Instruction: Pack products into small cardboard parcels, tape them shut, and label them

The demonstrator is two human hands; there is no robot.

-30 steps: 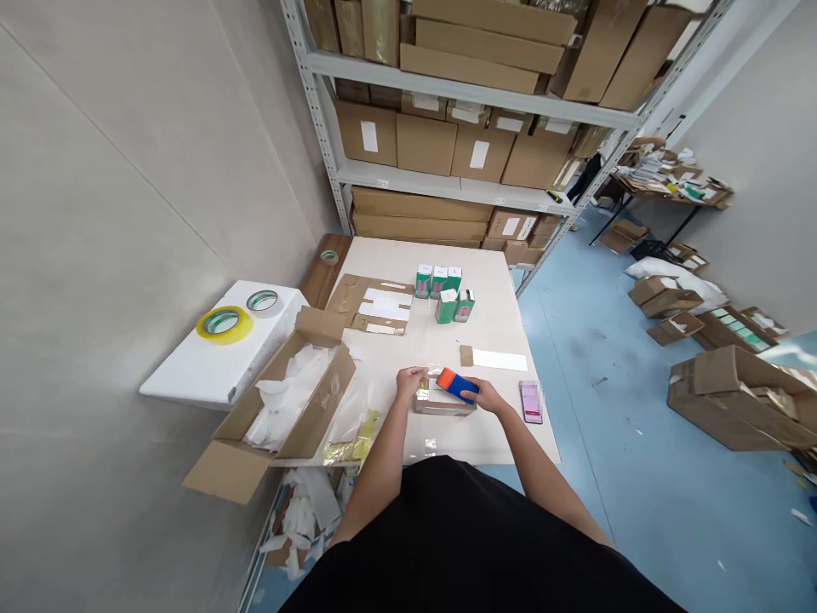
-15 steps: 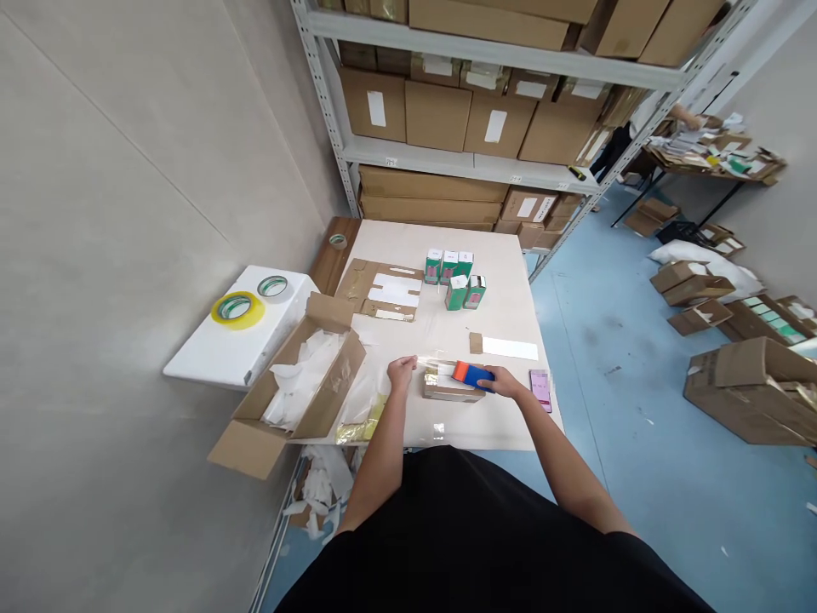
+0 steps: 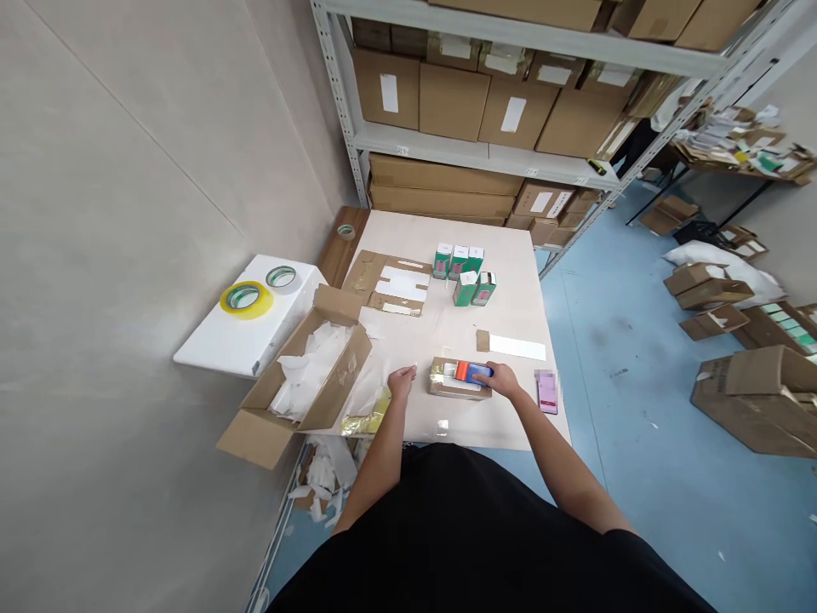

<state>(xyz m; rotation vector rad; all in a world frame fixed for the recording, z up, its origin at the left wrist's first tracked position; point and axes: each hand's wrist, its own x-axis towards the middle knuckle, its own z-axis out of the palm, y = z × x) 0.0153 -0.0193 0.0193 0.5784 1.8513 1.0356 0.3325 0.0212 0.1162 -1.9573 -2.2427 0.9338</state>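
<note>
A small brown cardboard box (image 3: 457, 392) lies near the front of the table, with a white label and shiny tape on its top. My right hand (image 3: 502, 380) is closed around a blue and orange tape dispenser (image 3: 471, 372), held on top of this box. Left of the box, my left hand (image 3: 402, 381) is pinched just above the table, apart from the carton. A small pale glint of what looks like clear tape shows at its fingertips. The dispenser's underside is hidden.
Several green boxes (image 3: 465, 289) stand toward the back beside flattened cardboard (image 3: 370, 277). An open carton (image 3: 345, 375) with white paper is at left, near tape rolls (image 3: 246, 300) on a white block. A phone (image 3: 547, 392) and a white strip (image 3: 517, 347) lie right. Shelving (image 3: 447, 151) stands behind.
The view has shifted slightly. A clear strip seen between my left hand and the box no longer stands out. The dispenser now lies flatter on the box, still in my right hand.
</note>
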